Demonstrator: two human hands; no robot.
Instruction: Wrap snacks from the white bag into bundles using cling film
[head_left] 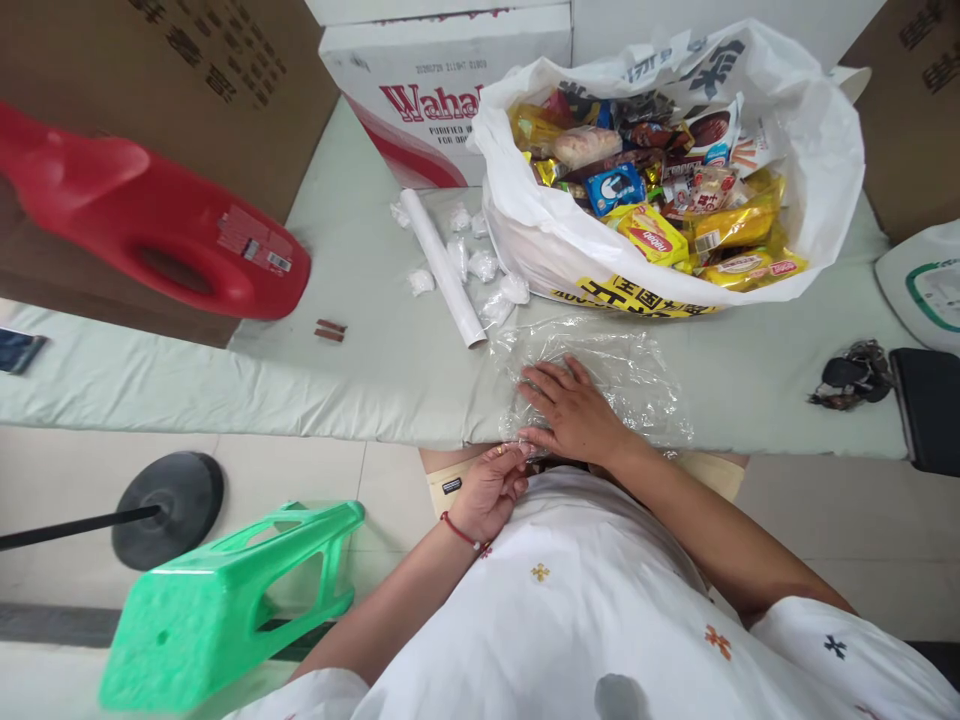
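Observation:
A clear plastic bag (637, 380) lies flat at the table's front edge. My right hand (577, 415) rests on it, palm down with the fingers spread. Just left of that, my left hand (491, 490) pinches the bag's near left corner between thumb and finger. Behind the bag stands a large white plastic bag (547, 250) full of wrapped snacks (615, 190). A white paper roll (442, 265) lies to the left, with several small crumpled clear bundles (484, 265) around it.
A Wahaha carton (442, 90) stands at the back. On the left are a red jug (187, 230) and two small brown strips (330, 330). Keys (853, 375) and a black phone (926, 410) lie at right. A green stool (225, 600) is on the floor.

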